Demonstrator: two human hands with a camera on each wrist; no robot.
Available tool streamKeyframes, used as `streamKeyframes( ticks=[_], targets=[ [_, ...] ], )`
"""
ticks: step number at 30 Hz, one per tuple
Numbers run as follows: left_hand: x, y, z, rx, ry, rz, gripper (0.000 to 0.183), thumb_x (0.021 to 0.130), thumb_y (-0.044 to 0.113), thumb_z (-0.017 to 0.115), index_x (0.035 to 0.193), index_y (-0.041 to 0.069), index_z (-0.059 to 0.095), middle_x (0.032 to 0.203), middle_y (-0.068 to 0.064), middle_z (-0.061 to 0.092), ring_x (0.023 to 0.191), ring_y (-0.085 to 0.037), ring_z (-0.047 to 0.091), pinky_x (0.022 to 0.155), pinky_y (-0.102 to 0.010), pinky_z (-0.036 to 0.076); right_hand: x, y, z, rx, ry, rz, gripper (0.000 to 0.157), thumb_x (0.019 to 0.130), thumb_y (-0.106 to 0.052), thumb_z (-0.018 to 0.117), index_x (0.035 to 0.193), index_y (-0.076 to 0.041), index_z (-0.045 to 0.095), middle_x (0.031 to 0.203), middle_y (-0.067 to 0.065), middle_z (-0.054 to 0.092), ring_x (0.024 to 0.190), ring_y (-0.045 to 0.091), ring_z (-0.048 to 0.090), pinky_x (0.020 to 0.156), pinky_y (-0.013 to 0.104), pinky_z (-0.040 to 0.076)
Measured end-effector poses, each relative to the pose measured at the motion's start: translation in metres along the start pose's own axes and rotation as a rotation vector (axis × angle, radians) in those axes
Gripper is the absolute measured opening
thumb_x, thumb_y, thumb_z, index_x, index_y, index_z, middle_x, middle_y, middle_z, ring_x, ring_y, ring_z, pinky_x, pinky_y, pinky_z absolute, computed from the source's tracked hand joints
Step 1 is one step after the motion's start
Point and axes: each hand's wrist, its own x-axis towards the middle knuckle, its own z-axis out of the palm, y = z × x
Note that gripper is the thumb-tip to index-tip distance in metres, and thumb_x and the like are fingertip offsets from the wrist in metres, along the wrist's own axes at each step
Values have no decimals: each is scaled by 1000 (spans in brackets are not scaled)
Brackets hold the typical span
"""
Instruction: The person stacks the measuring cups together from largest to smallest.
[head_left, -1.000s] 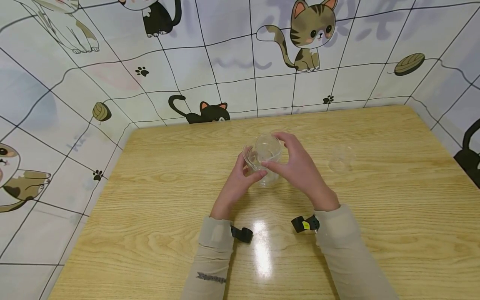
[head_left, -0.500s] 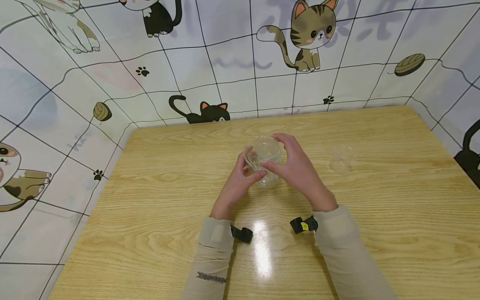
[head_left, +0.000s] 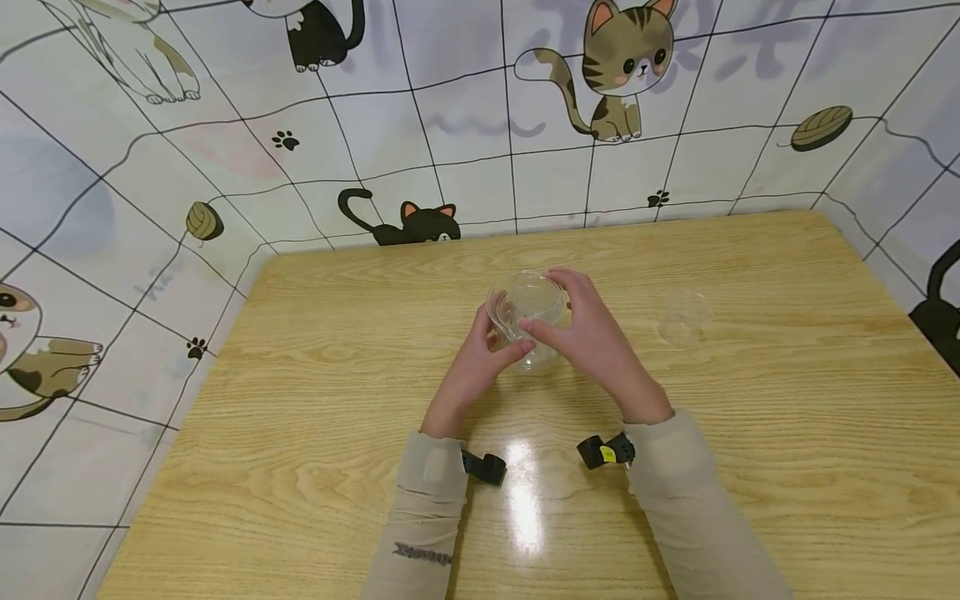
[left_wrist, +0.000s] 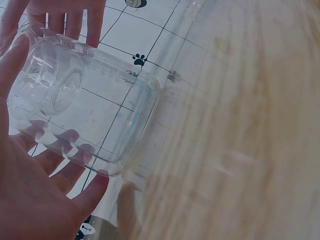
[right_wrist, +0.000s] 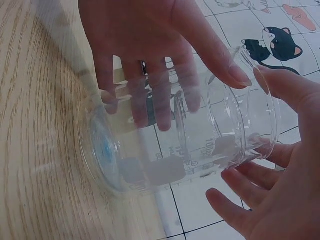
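A large clear glass beaker [left_wrist: 117,107] with printed markings stands upright on the table. My left hand [head_left: 483,352] grips its side, fingers and thumb spread round the glass. A smaller clear beaker [head_left: 538,295] sits partly down inside the large one's mouth, its rim on top. My right hand [head_left: 592,333] pinches this small beaker near the rim, thumb at the front and fingers behind. Through the glass in the right wrist view, the small beaker's bottom [right_wrist: 180,117] shows well above the large beaker's base [right_wrist: 102,150].
Another clear glass vessel [head_left: 684,321] stands on the wooden table [head_left: 315,433] to the right, its outline faint. White sheets with cat drawings [head_left: 457,179] rise behind and at both sides of the table.
My right wrist has shifted slightly left and down, and the small beaker's rim seems turned or lowered a little. My left hand and the large beaker stay in place.
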Motion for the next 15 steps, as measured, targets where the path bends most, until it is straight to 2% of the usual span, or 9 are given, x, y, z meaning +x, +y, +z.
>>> streamKeyframes(
  ticks=[11,15],
  targets=[
    [1,-4,1,-3,6,2,77,74,51,66,135,45,19,135,13,33,122,-18,34,96,-45,32,-1,-4,2,-13,-2,63,77,74,-56,62,134,-16,33,134,2,32,104,22,41,81,43,41],
    [-6,12,-1,-9,-23,-7,79,78,43,65,140,34,18,138,7,31,124,-19,31,98,-46,29,-2,-6,2,-23,-15,80,78,74,-57,61,134,-16,33,132,3,34,101,22,44,79,43,42]
  ],
)
